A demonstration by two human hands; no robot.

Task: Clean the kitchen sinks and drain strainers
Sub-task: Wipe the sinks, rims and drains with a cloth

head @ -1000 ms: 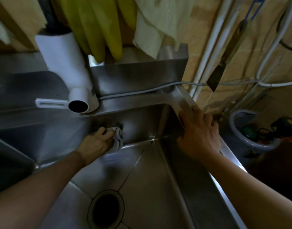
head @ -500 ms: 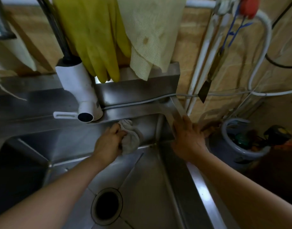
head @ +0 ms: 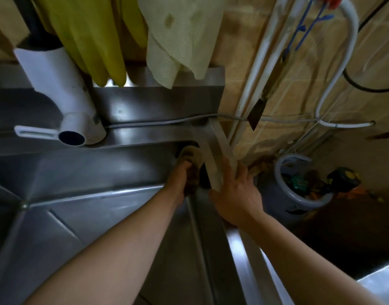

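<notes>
A tan tiled wall (head: 239,51) fills the scene from 12 to 2 o'clock, crossed by white pipes (head: 258,60) and a grey cable (head: 283,120). Yellow rubber gloves (head: 94,38) and a pale mesh cloth (head: 180,38) hang at 12 o'clock. A bucket (head: 299,194) sits on the dark floor (head: 334,238) at 3 o'clock. The light is dim.

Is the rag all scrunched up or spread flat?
Scrunched up. The left hand grips the rag in a wad, pressed into the sink's back corner.
</notes>
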